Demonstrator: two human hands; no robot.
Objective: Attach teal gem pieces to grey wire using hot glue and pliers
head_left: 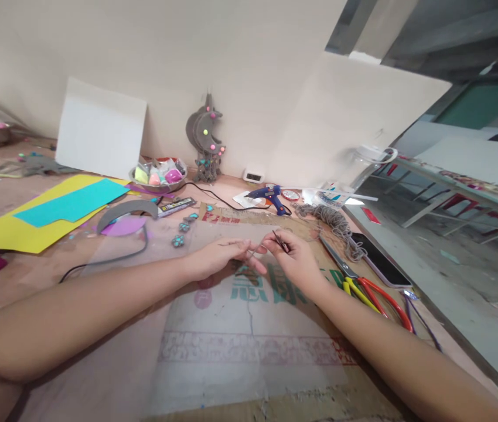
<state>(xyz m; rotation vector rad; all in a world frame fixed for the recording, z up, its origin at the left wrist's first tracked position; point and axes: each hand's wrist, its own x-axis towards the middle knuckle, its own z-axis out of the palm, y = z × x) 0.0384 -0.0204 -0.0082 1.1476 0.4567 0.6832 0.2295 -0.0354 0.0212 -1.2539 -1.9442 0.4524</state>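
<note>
Green lettering point(245, 291), partly hidden
Left grip point(226, 257) and right grip point(296, 258) pinch cord point(256, 250) above it, the right also holding perhaps tweezers point(280, 241).

White panel point(101, 128) against wall point(270, 88), phone point(381, 259), possibly a small clock point(253, 176)

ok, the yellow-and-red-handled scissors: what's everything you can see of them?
The scissors have long grey, metal-looking blades and loop handles, one yellow, one red-orange, plastic by the look. They lie flat on the worktable, unheld, between the right forearm and the phone, tips pointing away from the person. The blades look shut. Whether the forearm touches the yellow handle is unclear.
</note>
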